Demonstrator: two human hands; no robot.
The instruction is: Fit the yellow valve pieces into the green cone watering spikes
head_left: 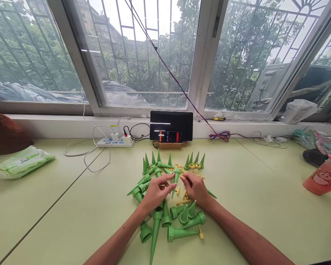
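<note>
Far left: I saw a pale green packet (24, 162) lying flat on the table (264, 206), near a reddish-brown item (7, 132).
Left of centre: a power strip (116, 142) lay against the wall with cables plugged in.
Left hand: my left hand (156, 191) was pinched on the held green cone (176, 180); its wide end was up, its tip pointed down.
Cones: loose green cones (156, 224) lay in a heap around and under the left hand; more lay nearer the camera.
Centre back: a dark screen (171, 119) leaned by the wall; a lit phone (170, 137) stood before it.
Right hand: my right hand (194, 187) was pinched on a small yellow piece (181, 177), just beside the held green cone; the hands were slightly apart.
Right of centre: upright green cones (202, 161) stood behind the right hand, yellow pieces (193, 166) among them.
Far right: a red cup (321, 178) stood well apart, near a black mouse (314, 157).
</note>
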